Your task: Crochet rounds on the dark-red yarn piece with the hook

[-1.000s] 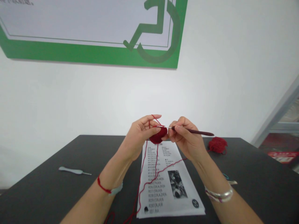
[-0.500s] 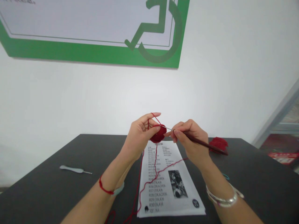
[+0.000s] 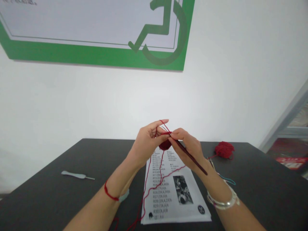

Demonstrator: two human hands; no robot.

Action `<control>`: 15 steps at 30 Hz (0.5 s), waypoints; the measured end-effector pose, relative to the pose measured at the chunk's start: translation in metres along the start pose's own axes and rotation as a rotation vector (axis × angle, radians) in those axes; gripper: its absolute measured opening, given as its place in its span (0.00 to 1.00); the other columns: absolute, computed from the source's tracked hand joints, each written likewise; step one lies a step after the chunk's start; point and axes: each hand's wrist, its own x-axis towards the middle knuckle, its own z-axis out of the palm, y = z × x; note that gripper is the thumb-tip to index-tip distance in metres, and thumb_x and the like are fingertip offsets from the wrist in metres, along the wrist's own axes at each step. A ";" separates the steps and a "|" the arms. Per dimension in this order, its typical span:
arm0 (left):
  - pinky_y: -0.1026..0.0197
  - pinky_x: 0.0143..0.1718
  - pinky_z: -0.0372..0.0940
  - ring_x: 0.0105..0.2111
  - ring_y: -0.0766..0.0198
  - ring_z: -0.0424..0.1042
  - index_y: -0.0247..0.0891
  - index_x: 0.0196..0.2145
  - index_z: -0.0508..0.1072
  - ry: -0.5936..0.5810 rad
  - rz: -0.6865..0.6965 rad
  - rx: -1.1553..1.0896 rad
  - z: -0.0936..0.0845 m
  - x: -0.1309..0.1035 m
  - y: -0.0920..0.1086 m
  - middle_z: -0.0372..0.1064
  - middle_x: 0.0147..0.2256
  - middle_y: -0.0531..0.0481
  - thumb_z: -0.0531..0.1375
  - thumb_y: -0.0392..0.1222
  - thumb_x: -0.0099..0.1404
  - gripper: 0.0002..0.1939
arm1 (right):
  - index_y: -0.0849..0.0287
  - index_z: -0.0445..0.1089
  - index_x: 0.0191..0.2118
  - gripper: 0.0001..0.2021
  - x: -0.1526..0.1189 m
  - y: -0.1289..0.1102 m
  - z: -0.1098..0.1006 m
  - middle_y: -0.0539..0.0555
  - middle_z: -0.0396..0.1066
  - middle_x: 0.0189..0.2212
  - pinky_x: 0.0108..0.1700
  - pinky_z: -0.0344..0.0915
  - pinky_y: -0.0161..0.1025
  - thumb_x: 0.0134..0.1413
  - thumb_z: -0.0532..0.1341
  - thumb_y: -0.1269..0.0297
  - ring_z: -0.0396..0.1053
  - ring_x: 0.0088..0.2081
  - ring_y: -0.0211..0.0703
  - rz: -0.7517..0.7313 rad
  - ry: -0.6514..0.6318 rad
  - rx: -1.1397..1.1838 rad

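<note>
My left hand (image 3: pixel 150 138) pinches a small dark red crocheted piece (image 3: pixel 165 145), partly covered by the fingers. Red yarn (image 3: pixel 164 123) loops over its raised index finger. In my right hand (image 3: pixel 186 142) is a crochet hook (image 3: pixel 191 156) with a dark reddish-brown handle, its thin metal shaft passing at the top edge of the piece. Both hands nearly touch each other above a printed pattern sheet (image 3: pixel 166 192). A yarn strand hangs from the piece onto the paper; whether the hook tip holds yarn is too small to tell.
A ball of red yarn (image 3: pixel 224 149) lies at the table's back right. Another hook with a pale grey handle (image 3: pixel 73 175) rests on the left of the dark table (image 3: pixel 96 157). Beside my right wrist is a thin blue-green loop (image 3: pixel 229 180). A green-bordered board hangs on the wall.
My right hand has moved left, right up to the crocheted piece, and the hook handle now slants more steeply. My left hand and the piece have shifted slightly right.
</note>
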 end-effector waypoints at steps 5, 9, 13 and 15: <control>0.65 0.29 0.62 0.24 0.71 0.67 0.31 0.49 0.72 -0.050 -0.168 -0.251 -0.003 0.005 -0.005 0.70 0.24 0.55 0.67 0.33 0.52 0.24 | 0.53 0.63 0.36 0.08 -0.006 0.015 0.000 0.49 0.67 0.27 0.26 0.61 0.35 0.59 0.55 0.76 0.63 0.27 0.37 -0.194 -0.072 -0.154; 0.65 0.26 0.61 0.21 0.71 0.65 0.30 0.52 0.69 0.064 -0.081 -0.162 0.002 0.004 -0.005 0.68 0.23 0.57 0.64 0.32 0.53 0.26 | 0.54 0.63 0.35 0.08 -0.008 0.006 0.011 0.49 0.67 0.28 0.28 0.62 0.36 0.58 0.57 0.77 0.64 0.29 0.38 -0.050 0.040 -0.093; 0.65 0.28 0.60 0.23 0.71 0.64 0.31 0.52 0.70 0.131 0.061 -0.020 0.002 0.004 -0.001 0.66 0.23 0.57 0.63 0.30 0.55 0.26 | 0.54 0.62 0.34 0.06 -0.003 0.000 0.013 0.47 0.66 0.27 0.25 0.62 0.34 0.59 0.57 0.74 0.64 0.25 0.34 0.269 0.140 0.320; 0.65 0.28 0.60 0.24 0.71 0.63 0.32 0.51 0.71 0.149 0.116 0.035 -0.001 0.005 0.000 0.65 0.23 0.58 0.62 0.30 0.55 0.24 | 0.54 0.62 0.33 0.06 -0.001 -0.001 0.010 0.45 0.64 0.24 0.23 0.60 0.33 0.58 0.57 0.73 0.61 0.22 0.33 0.413 0.175 0.567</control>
